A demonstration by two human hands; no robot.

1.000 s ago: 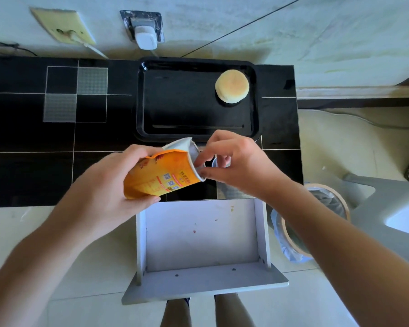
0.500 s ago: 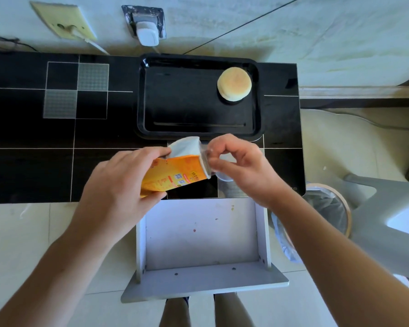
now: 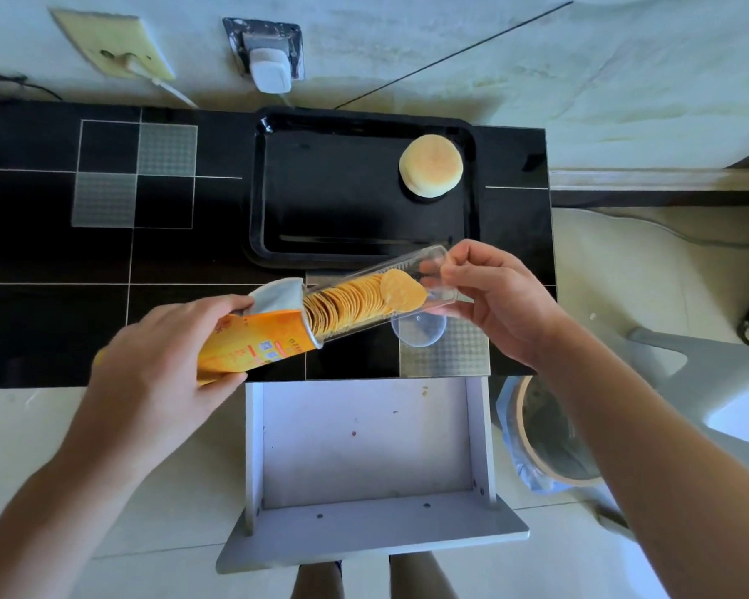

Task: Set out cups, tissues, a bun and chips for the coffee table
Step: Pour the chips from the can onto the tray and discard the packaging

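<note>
An orange chip carton [image 3: 256, 345] is held tilted above the near edge of the black counter [image 3: 53, 261], its opened white flap turned up. A clear plastic tray [image 3: 390, 291] is seen drawn partway out of the carton's mouth, and a packed row of chips [image 3: 351, 302] is carried in it, the end chip leaning toward the tray's free end. The carton's lower body is wrapped by the left hand [image 3: 156, 369], whose grip is closed round it. The free end of the clear tray is pinched by the right hand [image 3: 502, 304] between thumb and fingertips, so the chips lie between the two grips, just left of the right hand's fingers. A clear round lid [image 3: 418, 328] is seen just under the tray, by the right palm; whether it is held or lies on the counter cannot be told.

Behind the hands a black serving tray [image 3: 334, 218] rests on the counter, and a single round bun [image 3: 431, 165] is placed in its far right corner, well apart from the chips. Below the counter's edge a pale open drawer [image 3: 364, 443] is pulled out, with a few crumbs on its floor. A lined bin [image 3: 550, 434] stands on the floor to the drawer's right. On the wall beyond, a white plug [image 3: 270, 71] is seated in a socket
</note>
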